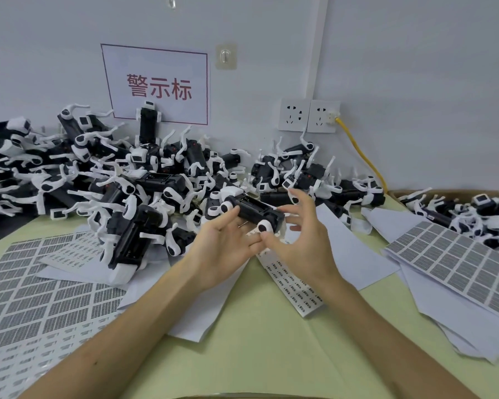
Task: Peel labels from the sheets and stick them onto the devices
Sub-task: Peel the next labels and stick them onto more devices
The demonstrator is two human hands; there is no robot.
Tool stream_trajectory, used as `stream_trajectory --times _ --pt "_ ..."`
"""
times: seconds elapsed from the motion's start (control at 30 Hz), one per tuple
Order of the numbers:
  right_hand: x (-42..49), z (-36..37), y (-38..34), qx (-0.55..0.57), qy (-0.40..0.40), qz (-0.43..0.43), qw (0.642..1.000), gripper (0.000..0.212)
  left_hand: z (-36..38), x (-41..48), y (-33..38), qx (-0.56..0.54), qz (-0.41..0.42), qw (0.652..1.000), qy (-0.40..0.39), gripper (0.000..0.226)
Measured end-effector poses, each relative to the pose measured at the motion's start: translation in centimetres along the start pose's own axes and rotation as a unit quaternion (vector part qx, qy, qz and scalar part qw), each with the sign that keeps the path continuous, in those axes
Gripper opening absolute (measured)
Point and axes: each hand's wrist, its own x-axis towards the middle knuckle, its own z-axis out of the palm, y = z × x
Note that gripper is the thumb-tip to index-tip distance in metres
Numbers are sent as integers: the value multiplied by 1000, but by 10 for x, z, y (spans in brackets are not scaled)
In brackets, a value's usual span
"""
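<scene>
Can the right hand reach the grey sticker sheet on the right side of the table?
Probably yes. Only flat white paper lies between the right hand and that grey sticker sheet, nothing tall. The left hand holds the device.

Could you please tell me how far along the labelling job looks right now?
Done: bare white backing sheets lie around, apparently spent; which devices in the heaped black-and-white pile are labelled cannot be told. In hand: the left hand holds one black device with white round joints, the right hand at its near end. Left: grey label sheets on both sides hold many labels.
</scene>
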Motion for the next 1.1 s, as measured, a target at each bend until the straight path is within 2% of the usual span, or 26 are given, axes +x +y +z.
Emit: stream_trajectory --times 0.17,0.23,0.33,0.43,0.57,0.63,0.7,0.87,1.1 --pt "8 -17 1 27 108 8 994 79 -3 3 -3 101 -12 995 22 47" --pt "11 -27 0 62 147 21 987 76 -5 5 -4 162 37 985 54 35" --pt "16 -35 -3 131 170 67 974 65 -11 7 0 262 140 945 135 23" --pt "18 -36 -5 213 145 97 961 60 -14 6 7 326 192 910 169 34" --pt "14 -28 -7 217 78 99 968 59 -12 6 7 359 96 927 59 56" --pt "11 -23 -8 208 58 103 971 56 -7 5 -2 373 36 927 3 55" --pt "10 -21 -8 206 45 103 972 57 -4 2 -12 386 8 922 -20 51" --pt "11 -22 -8 183 52 103 976 52 -4 2 -14 380 12 925 -6 42" --pt "19 -37 -6 223 125 128 958 23 -7 5 -14 326 84 939 75 48"
